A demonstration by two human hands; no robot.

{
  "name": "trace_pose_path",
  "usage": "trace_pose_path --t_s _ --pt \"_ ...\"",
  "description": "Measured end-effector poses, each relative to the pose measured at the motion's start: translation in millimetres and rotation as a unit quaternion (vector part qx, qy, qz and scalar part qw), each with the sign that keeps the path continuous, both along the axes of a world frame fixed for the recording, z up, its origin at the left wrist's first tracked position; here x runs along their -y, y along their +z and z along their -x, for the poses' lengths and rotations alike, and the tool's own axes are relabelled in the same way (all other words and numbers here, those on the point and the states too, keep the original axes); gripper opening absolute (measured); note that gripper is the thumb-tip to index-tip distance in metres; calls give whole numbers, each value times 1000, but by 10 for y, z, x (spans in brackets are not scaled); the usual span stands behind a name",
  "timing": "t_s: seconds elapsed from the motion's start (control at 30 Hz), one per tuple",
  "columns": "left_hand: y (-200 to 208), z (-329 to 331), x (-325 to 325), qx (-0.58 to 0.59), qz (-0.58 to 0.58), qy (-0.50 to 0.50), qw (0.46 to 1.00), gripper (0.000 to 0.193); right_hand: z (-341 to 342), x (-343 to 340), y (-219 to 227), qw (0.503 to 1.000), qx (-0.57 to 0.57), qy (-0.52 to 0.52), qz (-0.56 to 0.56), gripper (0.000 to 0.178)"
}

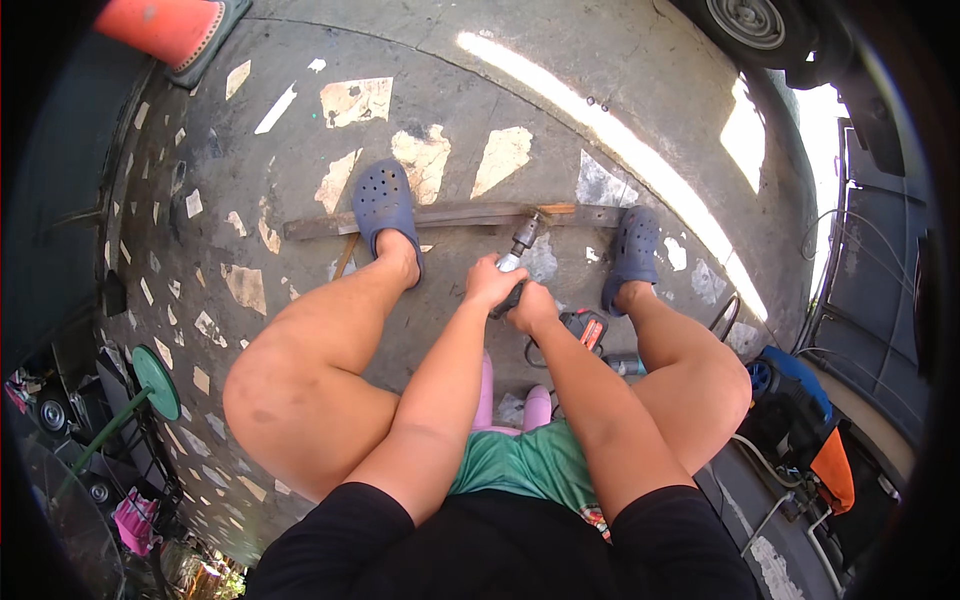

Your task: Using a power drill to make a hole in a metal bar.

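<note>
My left hand (490, 282) wraps round the front of a power drill (524, 240), just behind its metal chuck. Closed on the drill's dark rear end is my right hand (536, 308). A round, brush-like attachment at the tip meets a weathered wooden plank (455, 216) lying crosswise on the ground. Next to the tip, a strip of the wood (558, 209) shows lighter orange-brown than the grey rest. My left foot in a blue clog (383, 200) rests on the plank, and my right clog (637, 245) is at its right end.
Behind my right forearm lies a black-and-red tool (585, 328). I sit on something pink (538, 405). An orange cone (165, 28) stands far left, a vehicle wheel (748, 20) far right. A blue-and-black machine (790, 390) is at right; a green disc on a pole (155, 382) at left.
</note>
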State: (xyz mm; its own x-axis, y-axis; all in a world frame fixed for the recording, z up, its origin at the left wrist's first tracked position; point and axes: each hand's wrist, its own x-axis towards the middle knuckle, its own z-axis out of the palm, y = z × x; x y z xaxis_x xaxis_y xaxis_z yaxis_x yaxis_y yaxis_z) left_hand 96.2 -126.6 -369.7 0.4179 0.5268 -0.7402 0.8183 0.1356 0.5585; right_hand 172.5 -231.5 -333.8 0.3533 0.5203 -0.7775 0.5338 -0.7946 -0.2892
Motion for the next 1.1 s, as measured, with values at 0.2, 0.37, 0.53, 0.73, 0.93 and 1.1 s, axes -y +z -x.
trace_pose_path --t_s 0.2,0.37,0.53,0.73,0.93,1.1 --pt "34 251 75 -60 21 -54 997 70 400 130 -39 997 2 -80 10 52" --pt "115 349 262 -48 -27 -20 998 70 463 265 114 996 -3 -84 29 56" --pt "328 30 187 26 -42 -3 999 80 192 218 149 988 96 -113 -38 56" --pt "273 -114 54 31 -18 49 998 92 -64 138 -55 997 48 -65 -21 42" --pt "187 32 88 -5 -18 80 997 86 -9 181 -411 997 67 -18 -30 39" --pt "187 124 83 -47 -23 60 997 87 105 165 -462 1000 14 -7 -14 41"
